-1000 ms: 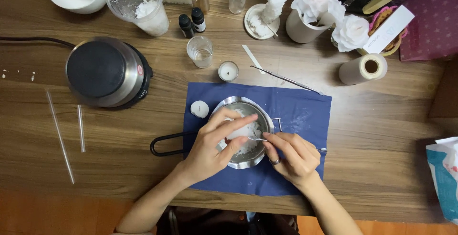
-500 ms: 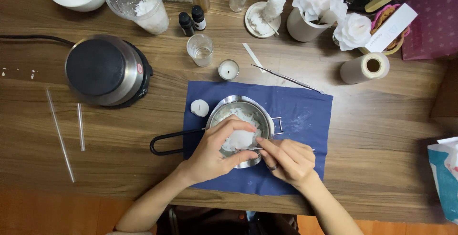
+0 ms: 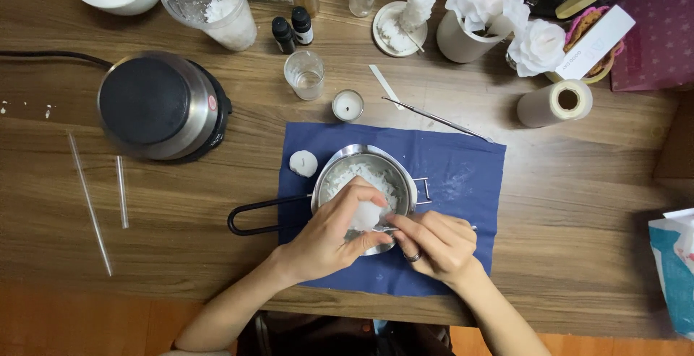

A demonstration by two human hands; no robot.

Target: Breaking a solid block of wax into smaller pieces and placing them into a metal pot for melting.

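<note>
A small steel pot with a black wire handle sits on a blue cloth and holds white wax flakes. Over the pot's near side, my left hand grips a white wax lump. My right hand pinches a thin metal tool whose tip is against the lump. A ring is on my right hand. A small white candle lies on the cloth's left edge.
An electric hot plate stands at left, with two glass rods in front of it. Behind the cloth are a tealight, a small glass, long tweezers, dropper bottles, a wax cup, a paper roll.
Both hands have shifted slightly toward me over the pot. My left hand's fingers have curled tighter round the wax lump, and the tool has moved closer under it.
</note>
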